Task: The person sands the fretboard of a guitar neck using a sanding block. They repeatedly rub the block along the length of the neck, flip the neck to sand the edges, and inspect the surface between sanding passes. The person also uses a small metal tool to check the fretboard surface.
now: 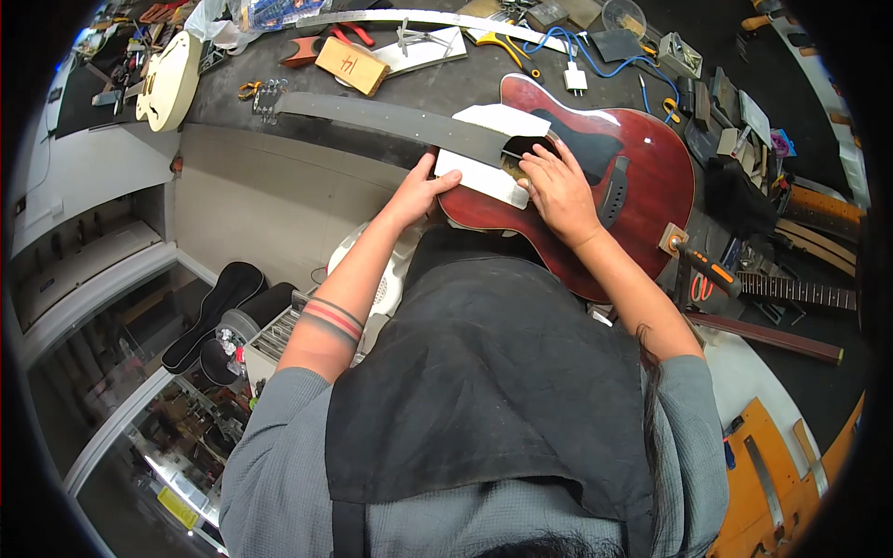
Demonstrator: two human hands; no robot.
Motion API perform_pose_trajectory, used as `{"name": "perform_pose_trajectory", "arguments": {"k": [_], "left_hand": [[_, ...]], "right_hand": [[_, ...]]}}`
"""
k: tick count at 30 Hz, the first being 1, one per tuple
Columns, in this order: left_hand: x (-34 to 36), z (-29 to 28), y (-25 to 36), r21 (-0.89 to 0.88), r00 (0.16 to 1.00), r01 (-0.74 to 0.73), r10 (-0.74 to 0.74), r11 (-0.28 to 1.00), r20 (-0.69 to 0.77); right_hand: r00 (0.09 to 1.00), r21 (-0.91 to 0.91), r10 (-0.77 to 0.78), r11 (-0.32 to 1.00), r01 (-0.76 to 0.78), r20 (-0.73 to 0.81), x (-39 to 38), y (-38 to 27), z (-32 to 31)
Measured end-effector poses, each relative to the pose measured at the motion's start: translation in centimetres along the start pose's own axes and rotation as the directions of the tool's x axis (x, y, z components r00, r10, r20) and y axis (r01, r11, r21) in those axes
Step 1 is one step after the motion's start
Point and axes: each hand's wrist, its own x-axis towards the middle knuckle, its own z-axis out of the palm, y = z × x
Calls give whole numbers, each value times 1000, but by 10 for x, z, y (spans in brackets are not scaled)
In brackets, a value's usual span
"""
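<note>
A dark red acoustic guitar lies across the bench in front of me, its neck pointing left. Its dark fingerboard shows no frets or strings, only small light dots. White sheets flank the fingerboard's body end: a far sheet and a near sheet. My left hand grips the body's edge beside the neck, thumb on the near sheet and the other fingers hidden underneath. My right hand rests over the soundhole, fingers apart and slightly bent, thumb by the near sheet's end.
A clamp with an orange and black handle sits at the body's right edge. Behind the guitar lie a wooden block, yellow-handled pliers, a white charger and a blue cable. A cream guitar body stands far left.
</note>
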Motion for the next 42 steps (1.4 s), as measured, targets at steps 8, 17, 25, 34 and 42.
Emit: {"name": "perform_pose_trajectory", "arguments": {"k": [8,17,25,34,42], "left_hand": [[1,-1,1,27,1000,19,-19,999,4],[3,-4,-2,8,999,44,-44,999,18],[4,-6,-5,59,1000,9,-9,998,2],[5,-7,-11,64,1000,-26,27,998,-13],[8,-9,-8,54,999,49,-49,997,8]], "right_hand": [[993,152,119,981,-121,27,7,11,3],[996,143,92,986,-91,-1,9,5,-5],[953,264,50,955,-133,299,13,4,-14],[959,180,-151,978,109,239,11,17,-11],[909,17,-303,950,312,285,11,18,-3]]}}
